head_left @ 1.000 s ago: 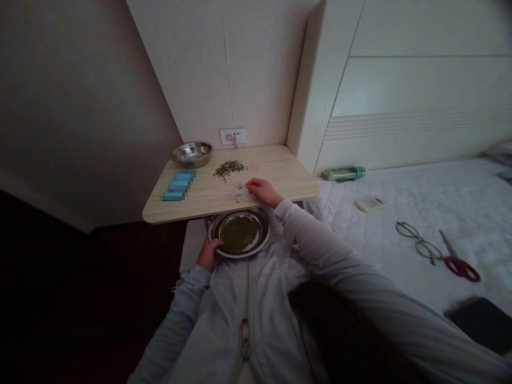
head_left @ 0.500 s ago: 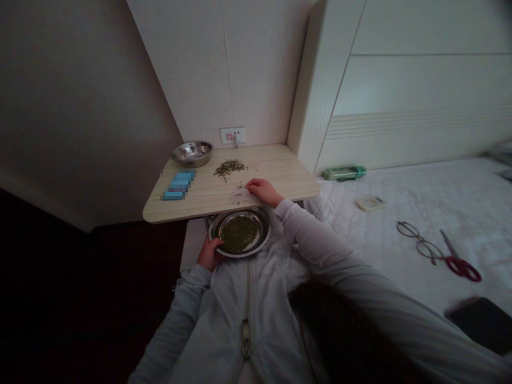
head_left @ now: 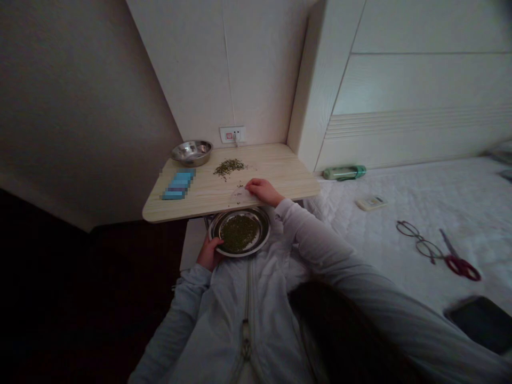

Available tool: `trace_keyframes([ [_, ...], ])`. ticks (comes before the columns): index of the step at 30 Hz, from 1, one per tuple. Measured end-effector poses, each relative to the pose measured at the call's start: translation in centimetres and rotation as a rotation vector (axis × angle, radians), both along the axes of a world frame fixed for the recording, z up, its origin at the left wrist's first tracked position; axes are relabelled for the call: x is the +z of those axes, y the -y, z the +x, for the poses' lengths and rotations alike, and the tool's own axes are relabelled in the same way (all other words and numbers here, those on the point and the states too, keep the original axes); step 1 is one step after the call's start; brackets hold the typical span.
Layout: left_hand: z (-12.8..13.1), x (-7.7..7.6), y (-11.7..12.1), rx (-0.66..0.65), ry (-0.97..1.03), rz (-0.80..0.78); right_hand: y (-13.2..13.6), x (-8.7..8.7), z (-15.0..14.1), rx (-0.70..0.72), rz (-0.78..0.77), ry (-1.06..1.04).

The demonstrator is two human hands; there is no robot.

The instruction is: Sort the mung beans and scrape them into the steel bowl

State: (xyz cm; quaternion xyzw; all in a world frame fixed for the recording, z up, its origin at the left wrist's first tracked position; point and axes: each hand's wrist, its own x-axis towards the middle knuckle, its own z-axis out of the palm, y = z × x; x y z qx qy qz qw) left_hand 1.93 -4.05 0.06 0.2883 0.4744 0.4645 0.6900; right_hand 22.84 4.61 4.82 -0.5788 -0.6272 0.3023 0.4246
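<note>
My left hand (head_left: 209, 254) grips the near-left rim of a shallow metal bowl (head_left: 263, 229), its thumb over the edge. Small green grains or dried bits (head_left: 239, 233) cover much of the bowl's bottom. The bowl sits against my lap, just below the front edge of a wooden table (head_left: 280, 168). On the tabletop, my right hand (head_left: 263, 191) pinches a thin, translucent, whitish sheet-like piece (head_left: 239, 196); its exact kind is unclear. A few dark bits lie around that piece. Farther back is a loose pile of the same sort of green bits (head_left: 229, 167).
A second metal bowl (head_left: 192, 153) stands at the table's back left, behind a blurred blue object (head_left: 178, 184). To the right, a bed (head_left: 340, 213) bears a green bottle (head_left: 344, 173), a pale remote (head_left: 372, 203), eyeglasses (head_left: 429, 249), red-handled scissors (head_left: 462, 266) and a dark phone-like slab (head_left: 482, 322).
Some of the dark bits near the table's front edge have shifted slightly beside the translucent piece. Both hands and the held bowl stay nearly where they were.
</note>
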Motion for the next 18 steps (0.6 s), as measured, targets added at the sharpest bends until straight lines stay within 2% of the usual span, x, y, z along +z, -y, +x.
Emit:
trace_keyframes([
  [18, 0.21, 0.26, 0.03, 0.02, 0.002, -0.008, 0.14, 0.17, 0.07, 0.072, -0.007, -0.027],
])
